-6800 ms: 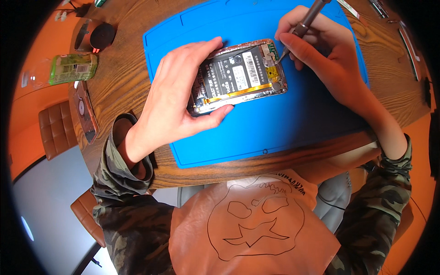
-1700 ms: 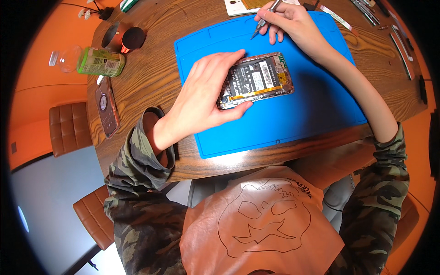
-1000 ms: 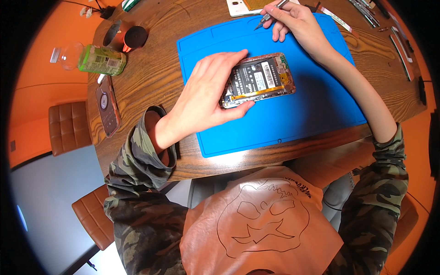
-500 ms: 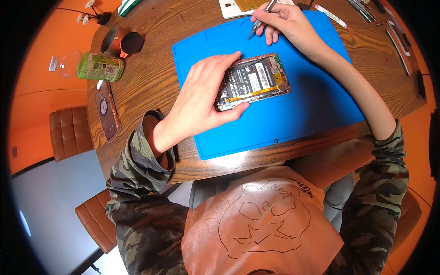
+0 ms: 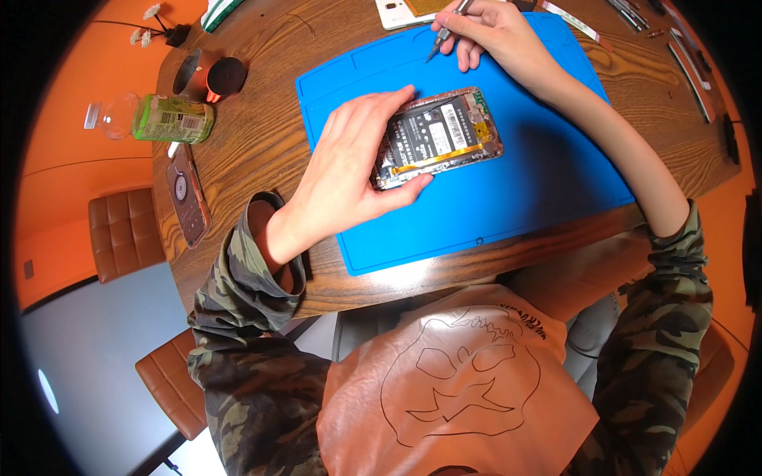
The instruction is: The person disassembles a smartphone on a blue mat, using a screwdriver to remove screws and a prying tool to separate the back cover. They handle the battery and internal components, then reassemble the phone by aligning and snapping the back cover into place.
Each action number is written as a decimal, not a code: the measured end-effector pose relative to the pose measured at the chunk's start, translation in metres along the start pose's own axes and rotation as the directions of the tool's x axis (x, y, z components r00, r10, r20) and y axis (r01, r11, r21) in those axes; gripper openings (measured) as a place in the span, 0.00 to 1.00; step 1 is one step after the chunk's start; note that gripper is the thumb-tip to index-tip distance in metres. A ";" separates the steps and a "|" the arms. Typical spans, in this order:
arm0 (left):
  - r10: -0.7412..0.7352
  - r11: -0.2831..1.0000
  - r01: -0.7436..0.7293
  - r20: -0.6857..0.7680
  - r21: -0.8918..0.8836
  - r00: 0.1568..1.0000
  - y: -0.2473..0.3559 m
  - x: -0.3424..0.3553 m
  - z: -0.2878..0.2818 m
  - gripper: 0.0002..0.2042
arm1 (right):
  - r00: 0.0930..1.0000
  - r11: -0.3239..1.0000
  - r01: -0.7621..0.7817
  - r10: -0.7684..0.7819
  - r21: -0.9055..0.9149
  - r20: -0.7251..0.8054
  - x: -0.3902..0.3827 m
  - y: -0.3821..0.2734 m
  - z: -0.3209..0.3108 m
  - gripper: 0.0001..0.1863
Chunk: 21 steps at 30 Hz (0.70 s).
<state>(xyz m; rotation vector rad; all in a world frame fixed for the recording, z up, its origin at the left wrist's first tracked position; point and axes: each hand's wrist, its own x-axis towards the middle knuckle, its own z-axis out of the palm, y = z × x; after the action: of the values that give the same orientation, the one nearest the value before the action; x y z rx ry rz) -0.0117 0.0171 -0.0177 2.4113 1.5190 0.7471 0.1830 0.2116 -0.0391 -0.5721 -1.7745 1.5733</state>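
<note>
left hand (image 5: 349, 155) partly hides opened phone (image 5: 441, 136)

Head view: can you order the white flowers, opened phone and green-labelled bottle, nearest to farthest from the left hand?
1. The opened phone, held in the left hand.
2. The green-labelled bottle, to its left.
3. The white flowers, at upper left.

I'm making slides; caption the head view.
Left hand holds an opened rectangular phone over a blue mat; right hand holds a slim grey pointed metal tool.
</note>
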 end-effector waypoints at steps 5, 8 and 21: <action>0.003 1.000 -0.003 -0.002 0.002 1.000 0.000 0.000 0.000 0.42 | 0.999 1.000 0.018 -0.018 0.020 -0.027 0.000 0.000 0.000 0.13; 0.003 1.000 -0.003 -0.001 0.012 1.000 0.000 0.000 0.000 0.42 | 1.000 1.000 0.003 -0.003 0.015 0.018 0.001 -0.001 0.000 0.14; -0.001 1.000 0.001 0.004 0.028 1.000 0.001 0.000 0.000 0.43 | 1.000 1.000 -0.005 0.004 0.025 0.014 0.001 -0.001 -0.003 0.12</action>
<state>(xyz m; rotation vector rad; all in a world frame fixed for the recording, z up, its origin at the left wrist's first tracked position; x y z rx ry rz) -0.0110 0.0164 -0.0172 2.4305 1.5393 0.7248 0.1841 0.2142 -0.0380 -0.5551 -1.7621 1.6038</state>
